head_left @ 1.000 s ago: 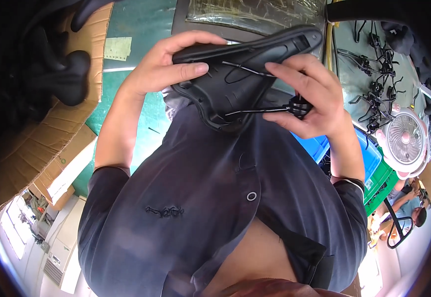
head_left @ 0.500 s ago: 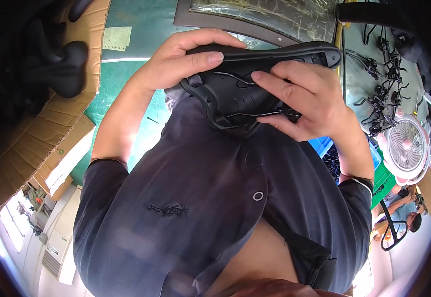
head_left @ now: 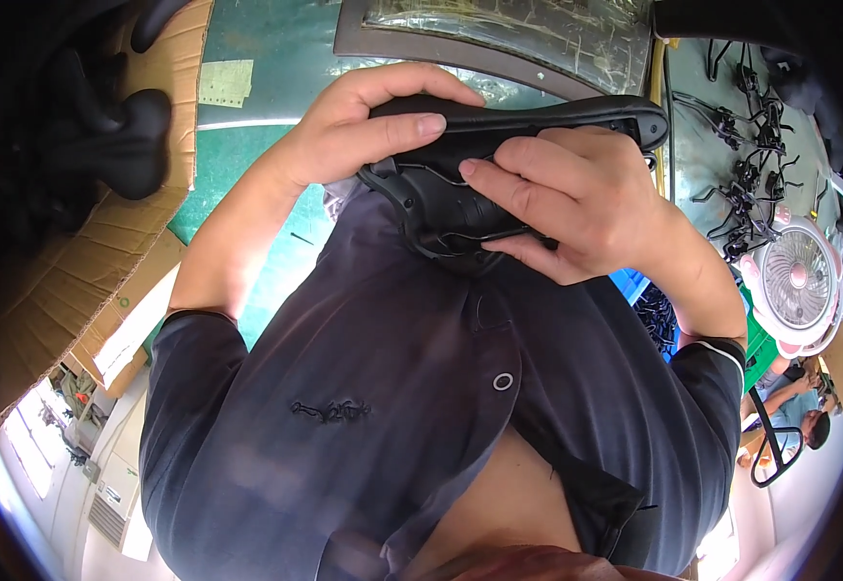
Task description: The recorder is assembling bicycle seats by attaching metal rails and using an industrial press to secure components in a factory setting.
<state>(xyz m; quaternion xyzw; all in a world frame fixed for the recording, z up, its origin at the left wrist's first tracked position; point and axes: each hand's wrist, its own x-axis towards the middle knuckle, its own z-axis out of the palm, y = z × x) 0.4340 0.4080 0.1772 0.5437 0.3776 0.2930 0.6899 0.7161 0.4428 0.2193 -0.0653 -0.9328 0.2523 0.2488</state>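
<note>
A black bicycle saddle (head_left: 441, 208) lies underside up against my front, its narrow nose to the right. My left hand (head_left: 368, 131) is closed round its wide left end, thumb on the near side of the rim and fingers over the far edge. Along the underside run black metal rails (head_left: 484, 235). My right hand (head_left: 581, 198) is closed on these rails, its fingers above and its thumb below, and covers their right part. Where the rails meet the nose is hidden behind that hand.
On the left stands a cardboard box (head_left: 131, 232) with black saddles (head_left: 136, 145) in it. Several black metal rail assemblies (head_left: 751, 174) lie on the right-hand table, near a pink and white fan (head_left: 797, 276). A dark-framed panel (head_left: 499, 39) lies beyond the saddle. Another person (head_left: 794, 416) sits far right.
My right hand has slid left along the rails, toward the saddle's wide end. The saddle has shifted slightly toward me. My left hand keeps its hold.
</note>
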